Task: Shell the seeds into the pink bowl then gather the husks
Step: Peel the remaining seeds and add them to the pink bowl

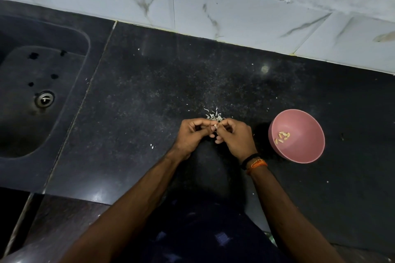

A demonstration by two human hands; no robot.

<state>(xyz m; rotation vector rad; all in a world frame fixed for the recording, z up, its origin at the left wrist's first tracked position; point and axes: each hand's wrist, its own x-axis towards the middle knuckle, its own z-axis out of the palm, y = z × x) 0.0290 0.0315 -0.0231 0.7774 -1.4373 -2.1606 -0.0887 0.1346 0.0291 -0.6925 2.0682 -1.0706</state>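
Observation:
My left hand [193,132] and my right hand [236,136] meet over the black counter, fingers curled, both pinching one pale seed [215,127] between their fingertips. Just beyond the fingertips lies a small heap of whitish husks [213,115]. The pink bowl [307,121] stands to the right of my right hand, tilted a little, with several shelled kernels [282,136] on its bottom.
A dark sink [32,96] with a metal drain [44,99] lies at the left. White marble-look wall tiles [213,10] run along the back. Stray husk bits [152,146] dot the counter [149,92]. The counter's front edge runs below my forearms.

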